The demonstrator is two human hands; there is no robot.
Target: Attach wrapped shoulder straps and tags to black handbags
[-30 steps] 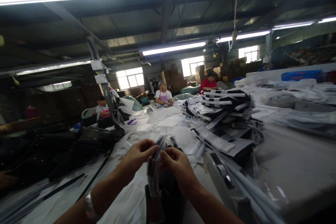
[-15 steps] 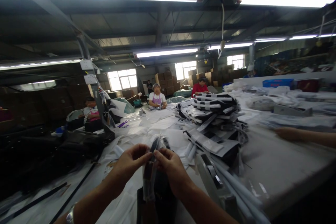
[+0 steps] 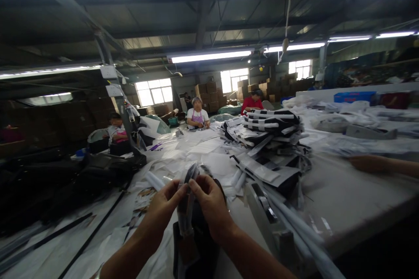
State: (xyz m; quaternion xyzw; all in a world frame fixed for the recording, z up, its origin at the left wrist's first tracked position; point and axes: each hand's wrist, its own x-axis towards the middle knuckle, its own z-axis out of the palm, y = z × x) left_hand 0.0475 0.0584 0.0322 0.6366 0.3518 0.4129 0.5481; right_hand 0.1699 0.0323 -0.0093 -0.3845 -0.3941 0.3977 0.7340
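Head view, change since a second ago: a co-worker's hand (image 3: 366, 163) now reaches in over the table (image 3: 347, 202) from the right edge; both of the wearer's own hands stay at the strap.
Left hand (image 3: 166, 204): thumb and fingers pinched narrow on the wrapped strap (image 3: 183, 213), from its left side.
Right hand (image 3: 211, 205): pinched likewise from the right, its thumb tip just beside the left one.
Strap's place: between the two hands, low and central, above and along a black bag (image 3: 204, 248).
Strap's long axis: roughly along the line of sight; it arches beyond the fingertips at the far end and drops toward the wearer at the near end.
Nearer hand: neither, as both touch it close to the arch.
Clear film (image 3: 186, 229): around the strap, running below the pinch; its edges are too blurred to trace.
Tape dispenser (image 3: 266, 216): right of the right hand, apart from it.
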